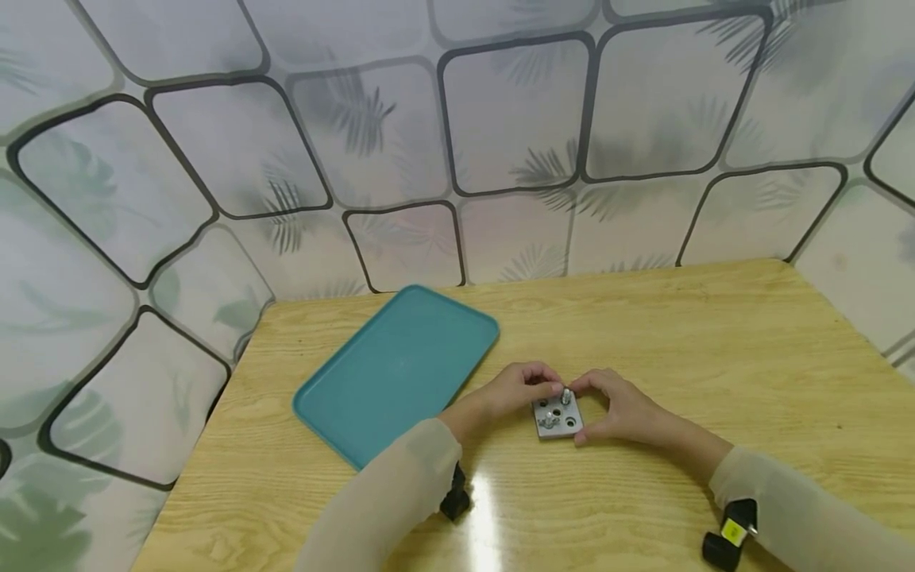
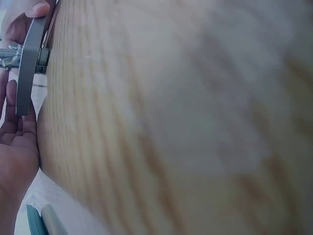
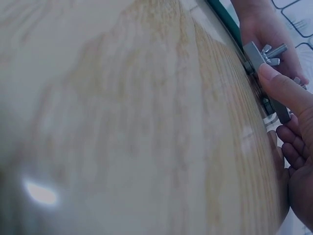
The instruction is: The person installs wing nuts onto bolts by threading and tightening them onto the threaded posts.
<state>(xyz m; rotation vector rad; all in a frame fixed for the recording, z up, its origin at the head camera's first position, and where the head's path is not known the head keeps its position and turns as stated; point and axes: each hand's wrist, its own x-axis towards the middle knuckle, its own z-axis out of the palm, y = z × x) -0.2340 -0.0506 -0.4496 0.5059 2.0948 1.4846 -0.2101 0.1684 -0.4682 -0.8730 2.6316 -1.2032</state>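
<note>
A small square grey metal plate with several holes lies between both hands, over the table. A bolt with a wing nut stands up through its near left part, and a second bolt sticks up at the far right corner. My right hand grips the plate's right side, thumb at the near corner and fingers at the far one. At the far edge, my left hand holds the plate, its thumb beside the far bolt. Bolt heads show under the plate in the left wrist view.
A teal tray lies on the wooden table, left of the plate and beside the left forearm. Behind the table hangs a patterned cloth. Each wrist wears a black camera.
</note>
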